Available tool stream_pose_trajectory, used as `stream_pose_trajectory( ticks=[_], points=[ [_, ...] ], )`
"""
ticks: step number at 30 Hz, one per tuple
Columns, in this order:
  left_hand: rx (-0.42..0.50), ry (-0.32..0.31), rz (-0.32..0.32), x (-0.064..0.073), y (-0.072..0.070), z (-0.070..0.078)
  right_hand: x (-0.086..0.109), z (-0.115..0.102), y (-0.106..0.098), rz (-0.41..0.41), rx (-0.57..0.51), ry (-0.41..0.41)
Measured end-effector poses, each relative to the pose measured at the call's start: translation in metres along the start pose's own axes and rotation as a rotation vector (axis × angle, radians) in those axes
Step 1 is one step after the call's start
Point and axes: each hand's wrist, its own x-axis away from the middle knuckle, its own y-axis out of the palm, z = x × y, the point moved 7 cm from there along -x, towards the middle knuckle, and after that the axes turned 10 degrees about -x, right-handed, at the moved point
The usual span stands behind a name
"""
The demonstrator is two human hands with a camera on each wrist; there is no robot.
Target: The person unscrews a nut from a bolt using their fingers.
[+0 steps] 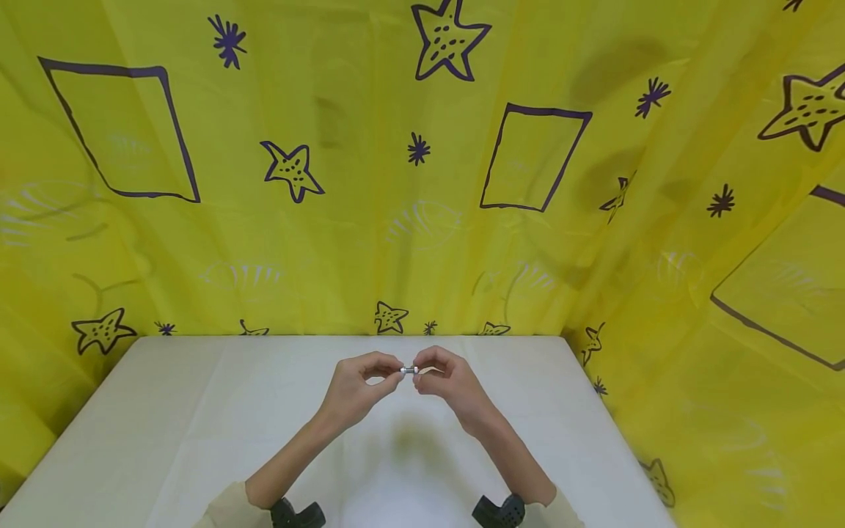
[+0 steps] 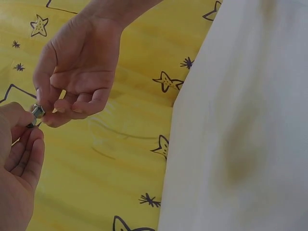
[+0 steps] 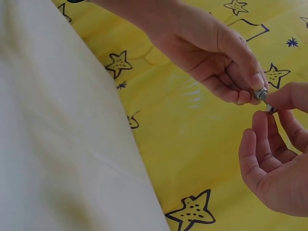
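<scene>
A small silver bolt [image 1: 409,370] lies roughly level between my two hands, raised over the white table. My left hand [image 1: 354,385] pinches one end between thumb and fingertips. From the other side, my right hand [image 1: 457,386] pinches the opposite end the same way. In the left wrist view a six-sided metal end of the bolt [image 2: 39,111] shows at the right thumb. Threads of the bolt [image 3: 264,98] appear between the two hands' fingertips in the right wrist view. Fingers partly hide both ends, so I cannot tell which is the head and which a nut.
A white-covered table [image 1: 224,411] spreads beneath both hands. Behind it and along the right side hangs a yellow curtain [image 1: 356,242] printed with stars and frames. Dark cameras are strapped at both wrists, near the pale sleeves [image 1: 227,506].
</scene>
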Motion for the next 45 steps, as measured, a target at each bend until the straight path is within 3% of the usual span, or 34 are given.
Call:
stream_pose_trajectory(
  ticks=[4, 13, 25, 38, 45],
  points=[
    [-0.002, -0.004, -0.001, 0.0000, 0.0002, -0.0002, 0.0003, -0.0001, 0.0000, 0.001, 0.021, 0.006],
    [-0.006, 0.015, 0.003, 0.0000, -0.0003, 0.0017, 0.0007, 0.0032, -0.0049, 0.103, 0.022, 0.079],
    [-0.006, -0.002, 0.009, 0.0009, -0.0007, 0.0008, -0.0001, -0.0004, -0.0022, 0.042, 0.007, 0.007],
    [-0.006, 0.005, 0.005, 0.0011, -0.0005, 0.0020, 0.0002, 0.0033, -0.0037, 0.093, 0.024, 0.084],
    [-0.004, -0.001, 0.004, 0.0016, -0.0003, 0.0029, 0.0017, 0.0006, -0.0019, 0.071, 0.008, 0.047]
  ],
)
